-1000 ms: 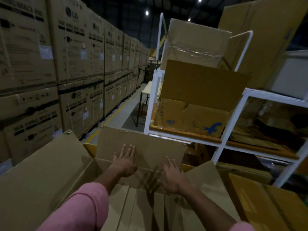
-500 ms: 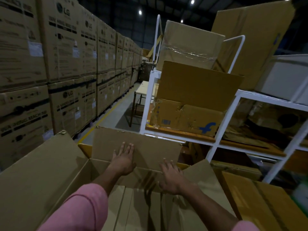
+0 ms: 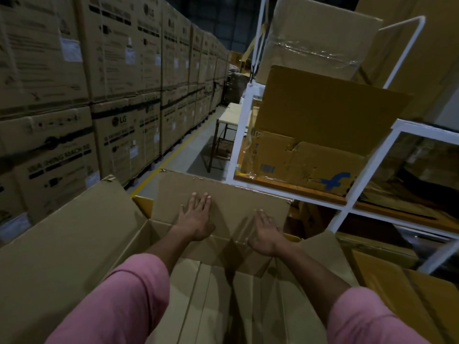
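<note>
Our left hand (image 3: 196, 219) presses flat on the upright far flap (image 3: 223, 192) of the open carton (image 3: 74, 244) before us; our right hand (image 3: 267, 232) lies open alongside. It is light, bendy cardboard, so we judge its top edge the best hold.

Open box (image 3: 223, 281) in front, stacked cartons (image 3: 99, 83) left, shelf rack (image 3: 360, 175) right, table (image 3: 232, 117) behind.

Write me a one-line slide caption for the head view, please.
Left hand flat on the far flap of an open cardboard box, right hand beside it.
</note>
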Demonstrator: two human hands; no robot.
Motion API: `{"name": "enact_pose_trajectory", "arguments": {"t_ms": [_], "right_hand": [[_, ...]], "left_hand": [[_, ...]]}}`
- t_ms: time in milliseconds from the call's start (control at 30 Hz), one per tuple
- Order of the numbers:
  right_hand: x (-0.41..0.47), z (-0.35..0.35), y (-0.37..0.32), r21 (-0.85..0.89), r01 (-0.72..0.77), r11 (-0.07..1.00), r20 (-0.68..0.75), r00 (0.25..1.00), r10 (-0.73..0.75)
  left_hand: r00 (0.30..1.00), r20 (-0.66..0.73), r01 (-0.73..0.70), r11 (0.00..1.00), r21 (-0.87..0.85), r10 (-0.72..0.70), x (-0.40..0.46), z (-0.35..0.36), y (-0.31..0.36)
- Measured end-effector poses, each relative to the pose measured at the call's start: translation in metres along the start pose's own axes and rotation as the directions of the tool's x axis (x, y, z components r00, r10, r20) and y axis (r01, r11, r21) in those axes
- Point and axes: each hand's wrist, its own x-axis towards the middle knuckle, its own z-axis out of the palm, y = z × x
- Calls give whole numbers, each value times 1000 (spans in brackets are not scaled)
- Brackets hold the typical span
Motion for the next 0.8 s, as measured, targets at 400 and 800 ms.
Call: {"name": "enact_pose_trajectory", "arguments": {"t_ms": [400,800], "right_hand": [[22,18,20,36,-29,999,34,999,28],[-12,19,12,37,99,994,-68,993,-96]], "left_hand": [[1000,-1,19,1000,-12,-19,13,21,-4],[957,-57,-258,922,289,285,-25,31,35]]}}
